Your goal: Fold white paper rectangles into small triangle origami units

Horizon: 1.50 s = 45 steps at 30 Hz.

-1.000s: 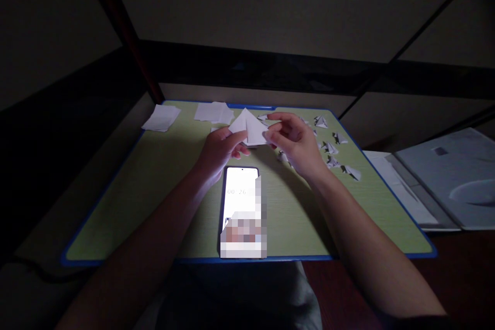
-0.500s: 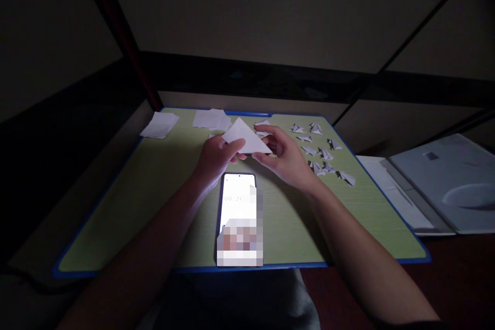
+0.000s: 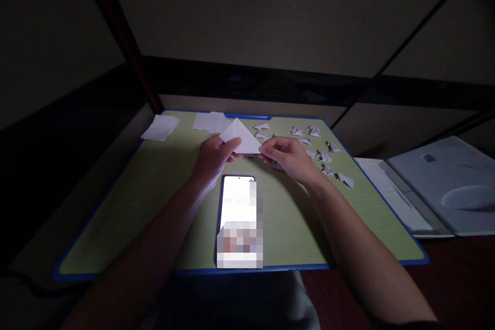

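Green tabletop (image 3: pixel 294 216) below, the right hand (image 3: pixel 289 157) has closed on folded paper (image 3: pixel 245 142).

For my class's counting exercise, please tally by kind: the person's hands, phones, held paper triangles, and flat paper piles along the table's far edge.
Hands: 2 (left hand, right hand)
Phone: 1
Held paper triangle: 1
Flat paper piles: 2 (left pile, right pile)
Total: 6
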Motion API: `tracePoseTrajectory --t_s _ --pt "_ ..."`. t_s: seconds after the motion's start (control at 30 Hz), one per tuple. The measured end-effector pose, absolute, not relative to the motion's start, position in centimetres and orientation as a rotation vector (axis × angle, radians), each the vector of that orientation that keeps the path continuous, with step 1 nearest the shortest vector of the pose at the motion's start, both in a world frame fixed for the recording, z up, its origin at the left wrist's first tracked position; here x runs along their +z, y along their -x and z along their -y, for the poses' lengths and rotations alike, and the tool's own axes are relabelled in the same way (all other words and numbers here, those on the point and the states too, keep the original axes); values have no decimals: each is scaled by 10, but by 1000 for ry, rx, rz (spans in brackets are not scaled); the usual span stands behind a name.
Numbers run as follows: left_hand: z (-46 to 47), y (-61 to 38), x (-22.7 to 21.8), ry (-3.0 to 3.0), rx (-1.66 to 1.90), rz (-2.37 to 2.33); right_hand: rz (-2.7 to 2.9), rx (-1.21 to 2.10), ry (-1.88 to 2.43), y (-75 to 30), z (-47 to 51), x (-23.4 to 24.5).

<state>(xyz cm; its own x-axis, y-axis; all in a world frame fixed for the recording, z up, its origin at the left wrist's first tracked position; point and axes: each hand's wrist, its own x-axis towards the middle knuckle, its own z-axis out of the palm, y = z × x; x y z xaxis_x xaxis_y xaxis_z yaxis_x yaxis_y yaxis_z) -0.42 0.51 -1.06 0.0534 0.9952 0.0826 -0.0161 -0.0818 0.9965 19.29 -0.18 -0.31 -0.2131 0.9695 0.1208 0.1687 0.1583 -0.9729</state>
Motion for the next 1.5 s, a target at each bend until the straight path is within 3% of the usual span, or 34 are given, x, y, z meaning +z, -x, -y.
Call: tracePoseTrajectory --t_s 0.87,1.5 --pt "-7 5 -13 -1317 1278 -1098 1454 1187 978 -199 -6 -10" --pt "-7 1 -13 -1355 1245 -1084 1563 1006 920 -187 1 -9"
